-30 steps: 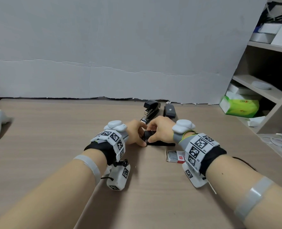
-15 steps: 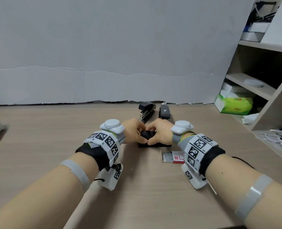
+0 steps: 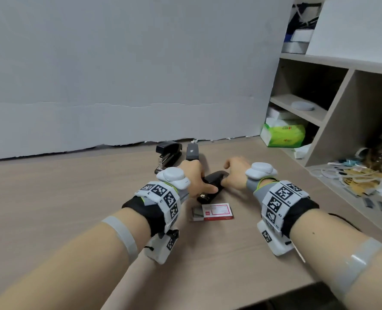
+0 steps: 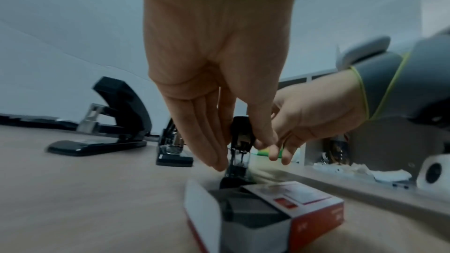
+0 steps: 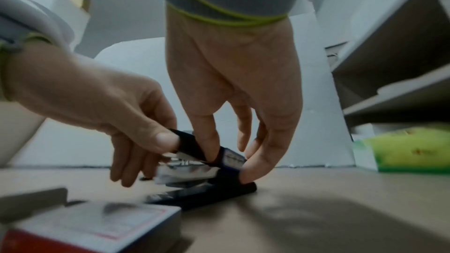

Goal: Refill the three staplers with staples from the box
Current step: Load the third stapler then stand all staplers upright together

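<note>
A black stapler (image 3: 214, 179) lies diagonally on the desk between my hands, its cover slightly raised over the metal magazine (image 5: 185, 174). My left hand (image 3: 202, 186) pinches its front part, thumb on the cover and fingers down the other side. My right hand (image 3: 227, 175) holds the rear end, thumb on top and fingertips at the base. The red and white staple box (image 3: 214, 212) lies open just in front of the stapler. Two more black staplers (image 3: 168, 156) (image 3: 192, 151) stand behind, by the wall.
A white board (image 3: 129, 74) closes off the back of the desk. Shelves (image 3: 319, 108) stand at the right with a green tissue pack (image 3: 282, 135) and loose clutter (image 3: 360, 175). The desk's front edge (image 3: 275, 296) is close to my forearms.
My hands have moved apart from a tight huddle over the stapler to its two ends. The stapler has turned to lie diagonally. The head view has swung towards the shelves.
</note>
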`<control>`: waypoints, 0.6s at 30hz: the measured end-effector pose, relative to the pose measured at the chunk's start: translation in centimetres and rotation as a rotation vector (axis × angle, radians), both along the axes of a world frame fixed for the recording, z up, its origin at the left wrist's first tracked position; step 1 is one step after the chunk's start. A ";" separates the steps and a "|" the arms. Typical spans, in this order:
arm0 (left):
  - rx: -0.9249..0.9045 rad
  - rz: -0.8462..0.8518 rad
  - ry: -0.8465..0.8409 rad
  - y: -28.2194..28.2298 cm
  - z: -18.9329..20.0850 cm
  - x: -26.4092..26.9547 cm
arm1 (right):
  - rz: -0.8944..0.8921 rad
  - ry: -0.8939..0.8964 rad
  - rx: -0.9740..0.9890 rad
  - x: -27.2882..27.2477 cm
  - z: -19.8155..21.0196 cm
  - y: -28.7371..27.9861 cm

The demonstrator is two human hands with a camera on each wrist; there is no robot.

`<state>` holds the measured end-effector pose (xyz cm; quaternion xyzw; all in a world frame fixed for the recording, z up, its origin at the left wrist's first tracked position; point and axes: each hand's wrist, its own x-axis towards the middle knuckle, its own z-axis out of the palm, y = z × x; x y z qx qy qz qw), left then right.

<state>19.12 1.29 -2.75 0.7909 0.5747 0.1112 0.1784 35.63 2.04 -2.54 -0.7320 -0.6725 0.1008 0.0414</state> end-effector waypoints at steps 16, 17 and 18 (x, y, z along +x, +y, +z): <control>0.322 0.369 -0.309 4.5 6.1 -6.0 | -0.223 0.735 -0.204 -0.2 -0.5 2.7; 0.289 0.418 -0.301 5.3 5.8 -6.7 | -0.239 0.725 -0.191 -0.2 -0.3 3.1; 0.234 0.459 -0.277 6.4 5.4 -7.4 | -0.247 0.714 -0.181 -0.5 -0.2 3.9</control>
